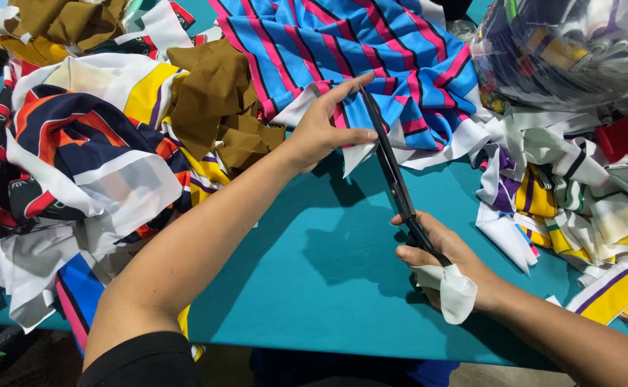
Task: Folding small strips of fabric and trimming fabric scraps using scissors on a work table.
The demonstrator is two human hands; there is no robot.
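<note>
Head view. Left hand (321,132) pinches the white edge of the striped cloth (371,57), thumb under and fingers over, closed on the fabric and lifting it a little off the desk (307,265). The cloth, blue with pink and dark stripes, lies at the far middle of the desk and hangs toward the near edge where the hand holds it.

Right hand (446,261) is closed through the handles of the black scissors (393,172); a white scrap (454,290) is wrapped around part of that hand. The blades point away from the person and lie along the cloth edge, just beside the left thumb. How far the blades stand apart I cannot tell; they look nearly together.

Judgement on doing the cut well: keep the cloth taut between pinch and blades so that it does not fold into the cut. Keep the left thumb clear of the blade line; it sits very near. Follow the border between white and stripe.

Surroundings: mixed cloth heap (77,143) at the left edge, strip pile (579,193) at the right edge, clear bag (572,43) of scraps at the far right corner.
</note>
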